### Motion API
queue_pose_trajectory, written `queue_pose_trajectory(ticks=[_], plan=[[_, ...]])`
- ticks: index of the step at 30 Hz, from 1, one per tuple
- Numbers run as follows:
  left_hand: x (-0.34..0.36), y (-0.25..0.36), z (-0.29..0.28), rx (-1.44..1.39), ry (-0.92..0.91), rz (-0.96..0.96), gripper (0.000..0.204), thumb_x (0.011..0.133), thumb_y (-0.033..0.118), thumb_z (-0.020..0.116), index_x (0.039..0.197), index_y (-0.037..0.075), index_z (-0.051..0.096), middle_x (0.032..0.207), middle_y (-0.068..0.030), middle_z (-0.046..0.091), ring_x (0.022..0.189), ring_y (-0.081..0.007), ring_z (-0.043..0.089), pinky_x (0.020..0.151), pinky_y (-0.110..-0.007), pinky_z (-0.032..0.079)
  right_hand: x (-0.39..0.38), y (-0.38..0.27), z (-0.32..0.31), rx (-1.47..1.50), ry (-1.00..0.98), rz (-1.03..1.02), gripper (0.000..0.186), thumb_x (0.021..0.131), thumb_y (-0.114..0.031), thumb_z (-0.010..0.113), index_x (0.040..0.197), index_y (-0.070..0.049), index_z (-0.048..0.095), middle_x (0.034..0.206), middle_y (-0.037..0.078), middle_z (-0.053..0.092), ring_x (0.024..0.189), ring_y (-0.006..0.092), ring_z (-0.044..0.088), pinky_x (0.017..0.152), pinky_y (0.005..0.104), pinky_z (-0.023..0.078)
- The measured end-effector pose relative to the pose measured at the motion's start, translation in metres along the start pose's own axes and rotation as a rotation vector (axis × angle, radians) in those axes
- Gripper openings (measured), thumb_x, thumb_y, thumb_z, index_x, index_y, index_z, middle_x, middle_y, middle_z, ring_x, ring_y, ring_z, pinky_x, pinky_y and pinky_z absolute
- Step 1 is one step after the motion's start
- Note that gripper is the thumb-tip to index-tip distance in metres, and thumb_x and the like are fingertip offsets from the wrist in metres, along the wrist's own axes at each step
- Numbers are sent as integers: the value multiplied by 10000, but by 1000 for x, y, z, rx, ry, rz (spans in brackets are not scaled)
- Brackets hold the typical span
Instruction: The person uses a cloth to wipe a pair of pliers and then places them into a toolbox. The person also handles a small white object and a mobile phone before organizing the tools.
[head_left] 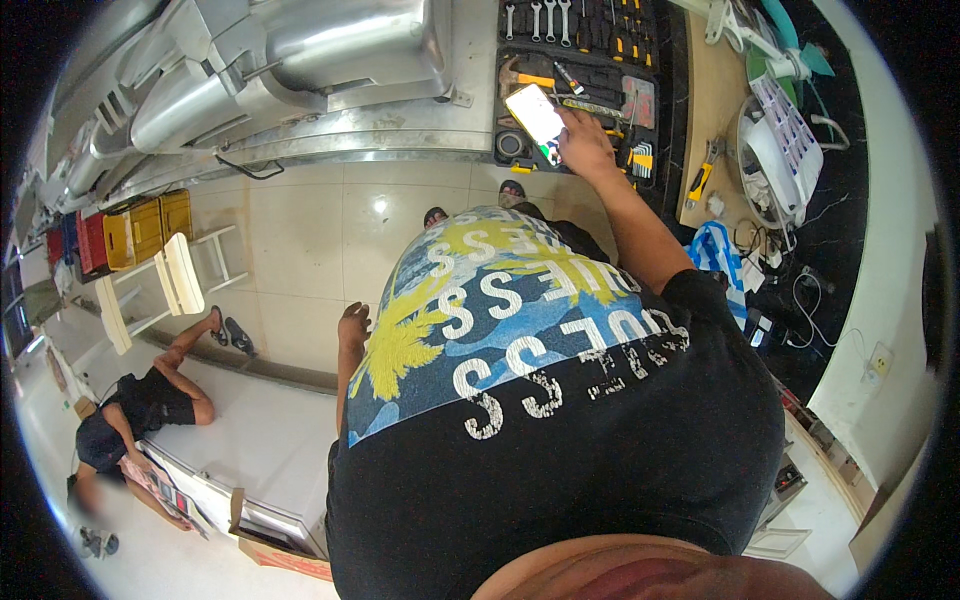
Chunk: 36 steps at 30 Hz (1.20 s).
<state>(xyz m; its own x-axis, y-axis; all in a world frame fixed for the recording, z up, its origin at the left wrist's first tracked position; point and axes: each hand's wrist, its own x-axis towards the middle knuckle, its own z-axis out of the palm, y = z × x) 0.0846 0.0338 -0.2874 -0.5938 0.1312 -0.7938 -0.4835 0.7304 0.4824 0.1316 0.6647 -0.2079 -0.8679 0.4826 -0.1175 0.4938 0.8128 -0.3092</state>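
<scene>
My right hand (585, 140) is at the right edge of a white-screened phone (532, 118), fingers bent onto it, above an open black toolbox (630, 70). Around the phone lie a hammer (538, 80), a tape roll (510, 145), hex keys (641, 157) and other hand tools, with wrenches (550, 22) in the upper tray. My left hand (355, 325) hangs low beside my body, fingers loosely apart, holding nothing.
Steel equipment (300, 60) runs along the upper left. A wooden board (715, 120) with yellow pliers, a fan and cables are rightward. Yellow crates (140, 235) and a white stool (175, 275) stand left. Another person (155, 405) sits low at the lower left.
</scene>
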Motion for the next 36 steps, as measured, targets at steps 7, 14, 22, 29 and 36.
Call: queue_pose_trajectory(ticks=[7,14,22,29,36], plan=[[20,-7,-2,-102,-39,-89,514,980,278,604,1414,38,469,1019,-131,684,965,-237,690,694,-429,587,8,-14,-8,-115,-92,72,466,930,-190,488,1393,-156,527,1311,168,566,1181,369,544,1050,459,429],[7,13,1,-104,41,-146,545,950,314,645,1417,79,490,1106,-126,672,1018,-268,662,692,-439,532,2,-9,-4,-31,55,48,509,921,-258,545,1416,-150,500,1325,167,560,1206,369,525,1061,457,412],[53,-25,-10,201,9,-38,434,960,325,612,1324,89,587,1238,-147,649,1079,-319,647,829,-447,526,-20,-25,4,6,83,64,742,825,-441,717,1437,-115,451,1378,195,523,1216,387,514,1018,469,425],[101,-31,-22,524,-65,204,395,966,325,593,1275,82,629,1275,-163,640,1094,-338,648,874,-432,531,-10,-39,-9,19,-76,185,773,798,-343,728,1486,-218,399,1453,161,444,1317,352,430,1116,501,351],[91,43,-52,433,-96,116,391,967,325,590,1268,80,634,1275,-165,639,1094,-341,647,875,-428,531,-31,-24,-20,148,56,225,798,721,-336,776,1448,-230,463,1409,151,492,1282,347,463,1094,478,385]])
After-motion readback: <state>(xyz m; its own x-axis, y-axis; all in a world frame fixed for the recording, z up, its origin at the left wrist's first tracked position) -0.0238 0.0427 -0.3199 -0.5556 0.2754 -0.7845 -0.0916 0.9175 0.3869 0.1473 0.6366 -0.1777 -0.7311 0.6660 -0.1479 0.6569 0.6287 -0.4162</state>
